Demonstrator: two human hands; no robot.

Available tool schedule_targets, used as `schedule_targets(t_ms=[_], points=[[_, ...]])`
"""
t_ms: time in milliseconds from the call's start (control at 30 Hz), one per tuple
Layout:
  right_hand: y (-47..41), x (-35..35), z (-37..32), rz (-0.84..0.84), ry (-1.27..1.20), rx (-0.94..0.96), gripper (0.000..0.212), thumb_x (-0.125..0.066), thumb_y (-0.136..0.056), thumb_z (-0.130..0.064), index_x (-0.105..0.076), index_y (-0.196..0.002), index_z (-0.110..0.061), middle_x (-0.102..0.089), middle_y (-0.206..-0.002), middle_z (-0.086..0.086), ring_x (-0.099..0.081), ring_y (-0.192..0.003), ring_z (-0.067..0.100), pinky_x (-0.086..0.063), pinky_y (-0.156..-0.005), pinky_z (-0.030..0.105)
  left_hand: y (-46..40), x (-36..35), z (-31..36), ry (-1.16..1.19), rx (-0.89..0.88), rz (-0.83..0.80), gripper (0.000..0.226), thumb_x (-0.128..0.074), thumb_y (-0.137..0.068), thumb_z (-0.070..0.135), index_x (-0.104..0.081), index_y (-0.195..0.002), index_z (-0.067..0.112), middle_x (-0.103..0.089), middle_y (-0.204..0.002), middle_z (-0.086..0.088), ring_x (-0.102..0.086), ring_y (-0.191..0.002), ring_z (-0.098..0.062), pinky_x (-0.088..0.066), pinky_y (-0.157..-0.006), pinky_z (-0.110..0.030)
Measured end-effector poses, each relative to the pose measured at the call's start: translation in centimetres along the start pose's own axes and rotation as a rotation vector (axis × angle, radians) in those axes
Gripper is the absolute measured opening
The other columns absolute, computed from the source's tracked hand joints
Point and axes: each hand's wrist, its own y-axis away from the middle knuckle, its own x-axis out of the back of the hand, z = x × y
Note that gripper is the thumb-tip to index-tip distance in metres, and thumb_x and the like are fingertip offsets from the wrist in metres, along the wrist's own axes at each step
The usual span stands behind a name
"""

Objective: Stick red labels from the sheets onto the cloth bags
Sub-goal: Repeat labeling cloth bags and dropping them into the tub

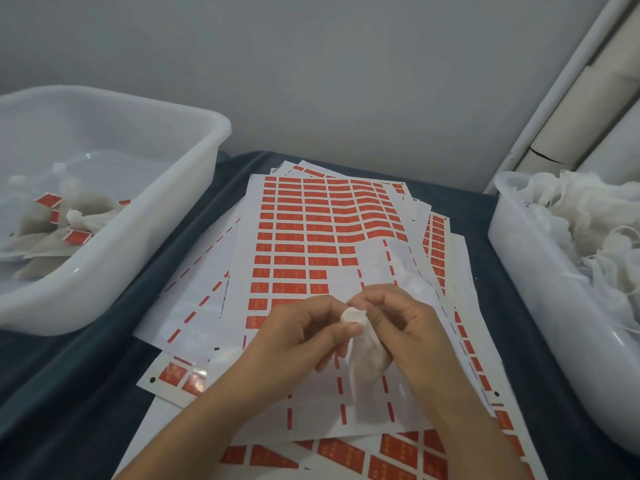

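A small white cloth bag (367, 362) hangs between my two hands over the label sheets. My left hand (294, 344) pinches its gathered top from the left. My right hand (405, 327) pinches the same top from the right, fingers curled around the neck. Under them lies a pile of sheets with red labels (311, 230); the top sheet has many labels left in its upper part and empty rows lower down. No label shows on the held bag.
A white plastic tub (194, 174) at the left holds several bags with red labels on them. Another white tub (519, 271) at the right is full of plain cloth bags. A dark cloth (86, 393) covers the table. A grey wall stands behind.
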Motion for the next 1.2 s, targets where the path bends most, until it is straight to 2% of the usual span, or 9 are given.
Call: schedule_targets(t_ms=[233, 400, 600, 733, 800, 867, 1000, 1100, 1200], points=[[0.0, 0.1, -0.2, -0.116, 0.128, 0.049, 0.026, -0.057, -0.071, -0.048, -0.058, -0.095, -0.038, -0.062, -0.098, -0.02, -0.055, -0.098, -0.006, -0.045, -0.081, 0.006, -0.2, 0.6, -0.4, 0.141, 0.097, 0.079, 0.021, -0.059, -0.067, 0.045, -0.067, -0.062, 0.027, -0.063, -0.054, 0.009, -0.047, -0.039, -0.003, -0.039, -0.042, -0.011], [0.0, -0.1, -0.1, -0.056, 0.148, -0.026, 0.026, -0.057, -0.069, -0.049, -0.062, -0.09, -0.034, -0.064, -0.091, -0.019, -0.057, -0.092, -0.006, -0.047, -0.075, 0.005, -0.4, 0.5, -0.4, 0.165, 0.123, 0.153, 0.02, -0.063, -0.06, 0.048, -0.068, -0.061, 0.029, -0.066, -0.056, 0.006, -0.046, -0.034, -0.005, -0.039, -0.038, -0.012], [0.4, -0.5, -0.3, -0.09, -0.141, -0.234, 0.03, -0.06, -0.067, -0.048, -0.069, -0.088, -0.029, -0.069, -0.088, -0.01, -0.063, -0.087, 0.009, -0.053, -0.071, 0.015, -0.6, 0.5, -0.2, 0.235, 0.111, 0.174, 0.055, -0.067, -0.05, 0.052, -0.045, -0.09, 0.021, -0.063, -0.056, 0.003, -0.048, -0.037, -0.009, -0.04, -0.038, -0.014], [0.9, -0.5, -0.5, -0.172, -0.473, -0.4, 0.04, -0.065, -0.064, -0.039, -0.068, -0.102, -0.026, -0.071, -0.097, -0.011, -0.066, -0.094, 0.005, -0.055, -0.079, 0.021, -0.7, 0.7, -0.1, 0.473, 0.212, 0.069, 0.056, -0.07, -0.053, 0.045, -0.048, -0.097, 0.017, -0.06, -0.058, 0.001, -0.041, -0.041, -0.004, -0.037, -0.041, -0.013], [1.0, -0.7, -0.4, -0.176, -0.665, -0.447, 0.045, -0.072, -0.065, -0.028, -0.065, -0.109, -0.023, -0.071, -0.099, -0.005, -0.068, -0.094, 0.011, -0.057, -0.078, 0.027, -0.8, 0.6, -0.3, 0.558, 0.263, 0.036, 0.059, -0.072, -0.051, 0.045, -0.051, -0.099, 0.017, -0.066, -0.067, -0.003, -0.047, -0.046, -0.007, -0.04, -0.045, -0.014], [0.9, -0.8, -0.3, -0.169, -0.83, -0.457, 0.033, -0.074, -0.066, -0.017, -0.073, -0.098, -0.026, -0.072, -0.1, 0.002, -0.069, -0.092, 0.018, -0.057, -0.08, 0.034, -0.9, 0.6, -0.5, 0.572, 0.292, 0.032, 0.06, -0.072, -0.05, 0.047, -0.053, -0.1, 0.02, -0.07, -0.078, -0.004, -0.06, -0.06, -0.014, -0.049, -0.056, -0.019], [0.5, -0.9, -0.3, -0.194, -0.796, -0.44, 0.023, -0.064, -0.074, -0.025, -0.075, -0.094, -0.024, -0.07, -0.103, 0.003, -0.065, -0.1, 0.021, -0.05, -0.094, 0.039, -0.8, 0.6, -1.0, 0.703, 0.308, 0.065, 0.048, -0.072, -0.057, 0.042, -0.057, -0.102, 0.032, -0.072, -0.091, 0.003, -0.069, -0.083, -0.016, -0.055, -0.068, -0.023], [0.2, -1.1, -0.6, -0.043, -0.424, -0.349, 0.021, -0.06, -0.068, -0.043, -0.073, -0.084, -0.04, -0.07, -0.091, -0.013, -0.063, -0.097, 0.016, -0.049, -0.091, 0.028, -0.9, 0.3, -0.9, 0.47, 0.263, 0.142, 0.049, -0.065, -0.061, 0.055, -0.044, -0.105, 0.057, -0.058, -0.11, 0.023, -0.059, -0.099, -0.008, -0.051, -0.069, -0.016], [0.4, -0.8, -0.7, 0.025, -0.344, -0.303, 0.02, -0.058, -0.066, -0.047, -0.072, -0.079, -0.041, -0.067, -0.082, -0.02, -0.063, -0.088, 0.003, -0.049, -0.076, 0.017, -1.0, 0.1, -1.0, 0.006, 0.05, 0.352, 0.043, -0.059, -0.067, 0.068, -0.041, -0.101, 0.049, -0.042, -0.104, 0.033, -0.05, -0.093, 0.006, -0.045, -0.061, -0.005]])
